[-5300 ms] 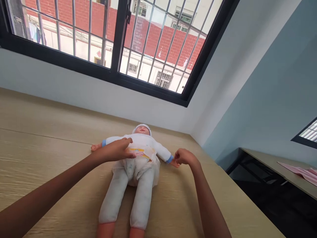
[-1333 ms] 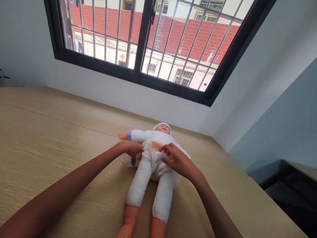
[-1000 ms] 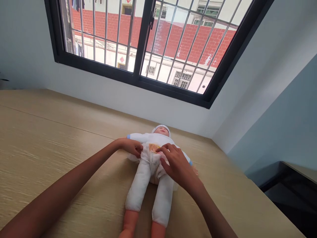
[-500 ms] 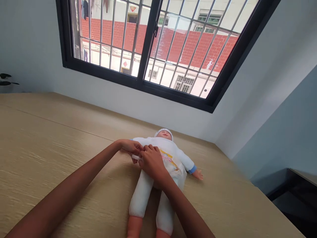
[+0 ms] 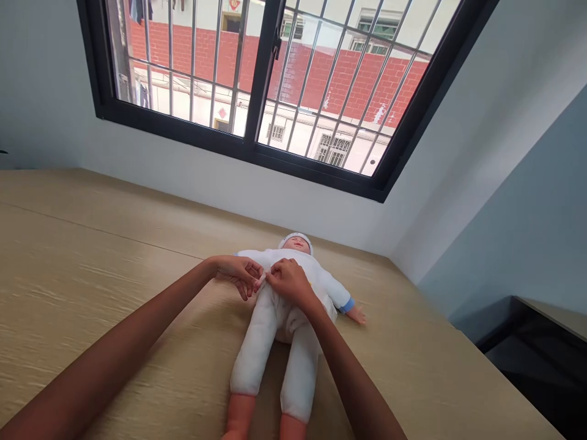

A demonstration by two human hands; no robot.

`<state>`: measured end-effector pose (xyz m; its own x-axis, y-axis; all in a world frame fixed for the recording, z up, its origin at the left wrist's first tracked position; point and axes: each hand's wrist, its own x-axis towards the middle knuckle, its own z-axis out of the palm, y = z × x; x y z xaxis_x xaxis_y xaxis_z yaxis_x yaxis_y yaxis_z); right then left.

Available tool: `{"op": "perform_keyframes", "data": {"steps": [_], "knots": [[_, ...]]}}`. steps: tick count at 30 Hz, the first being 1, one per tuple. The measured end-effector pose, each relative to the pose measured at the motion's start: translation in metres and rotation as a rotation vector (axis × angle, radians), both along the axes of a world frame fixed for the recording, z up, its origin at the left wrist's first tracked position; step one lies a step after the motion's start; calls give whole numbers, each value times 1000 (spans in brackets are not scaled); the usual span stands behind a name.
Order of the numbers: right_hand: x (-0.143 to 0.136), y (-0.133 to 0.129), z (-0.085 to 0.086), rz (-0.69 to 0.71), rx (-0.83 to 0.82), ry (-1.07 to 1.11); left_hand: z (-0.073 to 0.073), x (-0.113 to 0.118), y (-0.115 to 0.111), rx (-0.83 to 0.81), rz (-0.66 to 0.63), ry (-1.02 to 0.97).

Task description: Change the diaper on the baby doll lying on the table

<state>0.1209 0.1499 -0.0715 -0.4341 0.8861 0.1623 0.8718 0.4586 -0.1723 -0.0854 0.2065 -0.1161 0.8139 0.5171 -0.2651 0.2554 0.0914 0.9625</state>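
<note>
Wood-look table (image 5: 114, 263), barred window (image 5: 255, 110): both hands at doll's (image 5: 300, 354) hip

From where I'm standing, doll's flat on its back on the table, head nr the white wall (image 5: 183, 174), feet twd the person. White top (image 5: 316, 272) w/ blue cuff (image 5: 348, 304), white cap (image 5: 296, 236), reddish shins. Crumpled white diaper (image 5: 287, 321) round its hips.

L hand (image 5: 236, 272) comes in from the side, thumb + index pinching a bit of diaper edge, other fingers loosely curled. R hand (image 5: 291, 281) lies across the belly, fingertips pinched on the same edge, just beside the L ones. Can't tell which fold each has, too small. One doll arm's flung out, palm bare.

Outside: red-brick bldg (image 5: 346, 79). Off R, a dark-framed desk (image 5: 550, 315) by the blue-grey wall (image 5: 527, 208).
</note>
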Motion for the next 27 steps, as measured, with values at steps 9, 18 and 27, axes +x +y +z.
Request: {"op": "perform_keyframes", "data": {"steps": [9, 18, 27], "knots": [[10, 9, -1, -36, -51, 172, -7, -12, 7, 39, 12, 90], [8, 20, -15, -105, -52, 270, 9, -8, -3, 63, 101, 136], [10, 16, -12, -76, -48, 316, -4, 7, -4, 85, 31, 210]]}}
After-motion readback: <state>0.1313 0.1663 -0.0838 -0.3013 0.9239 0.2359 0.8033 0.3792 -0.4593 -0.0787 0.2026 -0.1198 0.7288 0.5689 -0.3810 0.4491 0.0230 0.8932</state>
